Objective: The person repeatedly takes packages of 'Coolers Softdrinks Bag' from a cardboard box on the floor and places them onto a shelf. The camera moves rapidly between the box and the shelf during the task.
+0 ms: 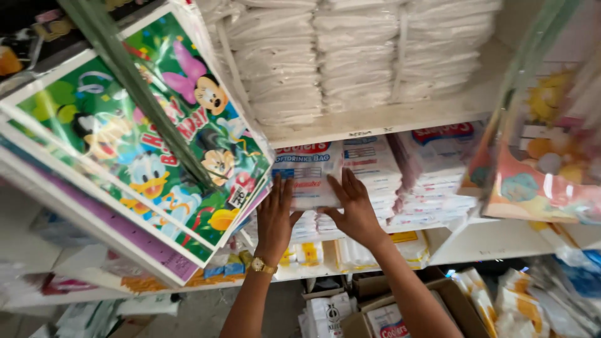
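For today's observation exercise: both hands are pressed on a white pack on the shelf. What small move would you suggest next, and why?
Probably close the fingers on the white pack and ease it out. The left hand and right hand lie flat on its front, not gripping, and packed stacks crowd beside it.

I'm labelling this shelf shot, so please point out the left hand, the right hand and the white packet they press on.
left hand (275,216), head view, on the back of the hand.
right hand (355,206), head view, on the back of the hand.
white packet (308,169), head view, on its printed front above the fingers.
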